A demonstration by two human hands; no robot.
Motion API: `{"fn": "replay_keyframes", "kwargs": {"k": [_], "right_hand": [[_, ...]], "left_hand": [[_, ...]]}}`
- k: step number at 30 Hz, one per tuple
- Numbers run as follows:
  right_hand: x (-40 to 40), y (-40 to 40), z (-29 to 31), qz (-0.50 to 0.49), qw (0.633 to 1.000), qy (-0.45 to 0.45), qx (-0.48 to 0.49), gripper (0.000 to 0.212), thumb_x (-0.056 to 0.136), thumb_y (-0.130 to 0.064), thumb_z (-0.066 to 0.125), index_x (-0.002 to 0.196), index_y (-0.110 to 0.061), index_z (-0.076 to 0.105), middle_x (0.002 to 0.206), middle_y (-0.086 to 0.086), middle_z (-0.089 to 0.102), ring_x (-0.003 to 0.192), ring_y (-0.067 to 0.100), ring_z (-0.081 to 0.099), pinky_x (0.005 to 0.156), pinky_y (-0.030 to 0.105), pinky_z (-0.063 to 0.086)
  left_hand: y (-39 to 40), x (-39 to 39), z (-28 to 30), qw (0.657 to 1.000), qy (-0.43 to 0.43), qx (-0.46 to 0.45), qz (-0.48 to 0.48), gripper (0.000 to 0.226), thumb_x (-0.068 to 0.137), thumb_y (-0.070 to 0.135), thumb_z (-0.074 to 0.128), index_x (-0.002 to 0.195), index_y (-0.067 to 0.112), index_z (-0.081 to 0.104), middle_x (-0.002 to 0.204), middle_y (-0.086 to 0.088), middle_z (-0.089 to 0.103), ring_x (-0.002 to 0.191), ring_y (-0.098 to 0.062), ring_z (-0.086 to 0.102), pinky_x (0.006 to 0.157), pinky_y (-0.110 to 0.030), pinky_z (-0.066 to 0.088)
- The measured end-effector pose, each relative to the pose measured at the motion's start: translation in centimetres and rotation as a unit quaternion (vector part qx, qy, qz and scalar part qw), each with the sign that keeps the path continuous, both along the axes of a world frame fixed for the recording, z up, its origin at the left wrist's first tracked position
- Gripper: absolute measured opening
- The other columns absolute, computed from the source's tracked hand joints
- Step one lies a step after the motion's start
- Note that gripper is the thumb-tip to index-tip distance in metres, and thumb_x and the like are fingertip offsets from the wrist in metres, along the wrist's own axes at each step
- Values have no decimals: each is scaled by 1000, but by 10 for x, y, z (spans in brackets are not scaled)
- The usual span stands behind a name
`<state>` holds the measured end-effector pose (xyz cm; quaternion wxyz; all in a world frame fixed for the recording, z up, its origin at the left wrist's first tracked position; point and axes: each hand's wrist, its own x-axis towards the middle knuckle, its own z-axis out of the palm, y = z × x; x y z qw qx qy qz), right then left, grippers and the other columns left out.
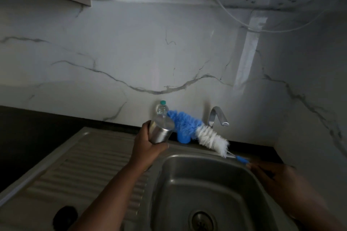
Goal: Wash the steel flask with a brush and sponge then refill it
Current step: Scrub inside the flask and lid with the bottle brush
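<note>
My left hand [148,148] grips the steel flask [161,131] and holds it tilted above the left rim of the sink [259,180]. The flask's flat end faces up and to the right. My right hand [274,176] holds the blue handle of a long bottle brush [197,129]. Its blue and white bristles stretch leftward, and the blue tip ends just beside the flask. No sponge is visible.
A clear plastic water bottle [162,108] with a teal cap stands at the wall behind the flask. A blue cup [183,137] sits by the steel tap [217,116]. The ribbed drainboard [84,165] lies to the left, with a dark round object [64,215] on it.
</note>
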<state>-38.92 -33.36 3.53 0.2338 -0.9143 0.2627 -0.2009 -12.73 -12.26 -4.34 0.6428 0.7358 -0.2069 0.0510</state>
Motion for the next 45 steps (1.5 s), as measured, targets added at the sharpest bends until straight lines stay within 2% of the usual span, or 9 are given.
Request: {"fn": "replay_keyframes", "kwargs": {"k": [5, 10, 14, 18, 22, 26, 31, 41, 45], "right_hand": [[47, 34, -3, 64, 997, -18, 48, 11, 84, -55, 57, 76, -62, 62, 67, -10, 68, 65, 5, 63, 62, 27, 50], [98, 76, -6, 169, 980, -65, 86, 18, 87, -33, 65, 83, -51, 64, 78, -21, 68, 74, -10, 57, 63, 9, 42], [138, 111, -13, 232, 965, -59, 105, 9, 88, -34, 63, 88, -39, 70, 64, -6, 67, 58, 1, 60, 52, 12, 40], [170, 150, -26, 267, 953, -51, 137, 8, 86, -30, 67, 87, -36, 73, 57, -11, 66, 56, 0, 61, 53, 13, 42], [192, 186, -41, 298, 940, -17, 162, 21, 85, -26, 70, 76, -46, 68, 63, -1, 70, 58, 20, 65, 61, 31, 51], [204, 214, -44, 321, 933, 4, 164, 23, 87, -30, 67, 77, -50, 63, 64, 8, 69, 56, 23, 61, 47, 21, 42], [215, 230, -46, 315, 935, 22, 160, 20, 88, -32, 65, 79, -49, 62, 67, 11, 70, 50, 14, 55, 48, 22, 39], [227, 230, -55, 283, 945, 44, 160, 17, 88, -34, 65, 79, -48, 63, 66, 8, 69, 40, 5, 47, 42, 20, 37], [232, 226, -55, 277, 948, 53, 147, 10, 88, -35, 64, 86, -44, 66, 67, 6, 69, 40, 2, 48, 43, 19, 36]], "left_hand": [[49, 13, 12, 997, 23, -46, 65, 82, 49, 29, 86, 121, 35, 46, 107, 15, 63, 97, -8, 63, 80, -26, 50], [110, 22, 24, 994, 5, -34, 107, 90, 52, 29, 89, 131, 30, 45, 116, 12, 62, 104, -8, 62, 88, -31, 51], [181, 24, 26, 983, 12, -24, 180, 82, 61, 20, 92, 127, 31, 45, 113, 13, 60, 100, -2, 60, 82, -25, 49], [245, 21, 17, 971, 33, -21, 237, 74, 64, 13, 90, 122, 28, 45, 109, 12, 61, 96, -3, 61, 76, -25, 50], [287, 21, -1, 961, 58, -11, 268, 74, 64, 13, 90, 121, 27, 46, 107, 11, 61, 95, -7, 63, 77, -32, 52], [305, 25, -15, 962, 74, 3, 264, 80, 63, 13, 90, 127, 26, 44, 111, 10, 59, 99, -9, 61, 76, -30, 52], [307, 28, -28, 964, 89, -13, 249, 85, 63, 11, 89, 132, 26, 41, 115, 10, 57, 101, -6, 59, 75, -25, 50], [306, 38, -44, 969, 88, -8, 233, 83, 65, 14, 88, 131, 28, 39, 119, 7, 57, 104, -10, 60, 85, -36, 53], [306, 35, -43, 972, 83, 24, 220, 92, 65, 22, 88, 138, 29, 33, 129, 3, 54, 118, -20, 57, 84, -32, 52]]}}
